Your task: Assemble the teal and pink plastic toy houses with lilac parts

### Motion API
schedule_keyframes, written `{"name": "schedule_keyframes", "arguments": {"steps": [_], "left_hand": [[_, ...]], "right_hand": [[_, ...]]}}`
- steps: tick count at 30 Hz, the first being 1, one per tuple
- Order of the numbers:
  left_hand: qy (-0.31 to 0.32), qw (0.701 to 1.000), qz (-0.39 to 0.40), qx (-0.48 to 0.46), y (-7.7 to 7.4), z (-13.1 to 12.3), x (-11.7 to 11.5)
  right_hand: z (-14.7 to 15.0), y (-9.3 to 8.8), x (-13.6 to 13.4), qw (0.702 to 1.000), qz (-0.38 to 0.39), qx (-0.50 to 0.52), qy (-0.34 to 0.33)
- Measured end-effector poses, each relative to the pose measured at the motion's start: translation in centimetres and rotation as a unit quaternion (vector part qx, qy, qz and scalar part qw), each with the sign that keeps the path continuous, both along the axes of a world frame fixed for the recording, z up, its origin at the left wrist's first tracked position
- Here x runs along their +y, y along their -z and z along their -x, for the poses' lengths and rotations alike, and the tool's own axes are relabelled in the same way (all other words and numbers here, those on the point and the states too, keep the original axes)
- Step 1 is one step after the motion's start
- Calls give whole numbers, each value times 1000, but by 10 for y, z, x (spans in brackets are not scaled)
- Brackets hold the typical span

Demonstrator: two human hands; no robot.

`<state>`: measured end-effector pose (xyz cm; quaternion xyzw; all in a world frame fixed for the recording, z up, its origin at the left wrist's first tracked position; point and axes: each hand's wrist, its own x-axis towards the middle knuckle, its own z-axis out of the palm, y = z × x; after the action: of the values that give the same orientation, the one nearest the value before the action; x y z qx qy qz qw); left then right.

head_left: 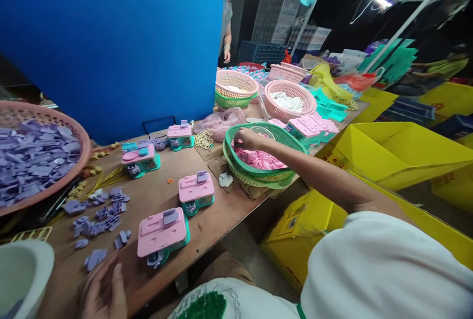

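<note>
My right arm stretches forward, and my right hand (248, 139) is inside a green basket (290, 137), low over a heap of pink plastic pieces (264, 159). Its fingers curl downward among them; what they grip, if anything, is hidden. At the table's near edge my left hand (104, 287) rests with fingers stretched out, holding nothing, close to a loose purple piece (96, 258). Right of it stands a pink-topped, teal-based toy (162, 233) with a purple part upright on top. Behind it is a similar toy (196, 188); two more stand farther back.
A pink basket of purple parts (79, 137) and a white bowl (46, 260) flank the left side. A large blue panel (121, 48) rises behind the table. Pink baskets (290, 87) stand farther back. Yellow boxes (399, 146) line the right. A person (226, 33) stands beyond the panel.
</note>
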<state>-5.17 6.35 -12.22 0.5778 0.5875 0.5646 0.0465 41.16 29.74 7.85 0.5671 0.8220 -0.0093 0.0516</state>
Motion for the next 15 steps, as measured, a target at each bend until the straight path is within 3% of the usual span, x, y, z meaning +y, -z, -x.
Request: {"name": "schedule_keyframes", "arguments": {"steps": [7,10,12,15], "left_hand": [[-19,999,30,-7,-32,-23,-7],[-24,998,36,-47,-43,-27,-10],[-24,995,33,-95,-58,-33,-15],[9,978,60,-200,-93,-46,-24]], "right_hand": [[-33,21,-2,997,-30,58,-32],[-41,20,-8,971,-153,172,-68],[-25,8,-29,943,-222,230,-90],[38,-6,-89,905,-253,293,-179]]}}
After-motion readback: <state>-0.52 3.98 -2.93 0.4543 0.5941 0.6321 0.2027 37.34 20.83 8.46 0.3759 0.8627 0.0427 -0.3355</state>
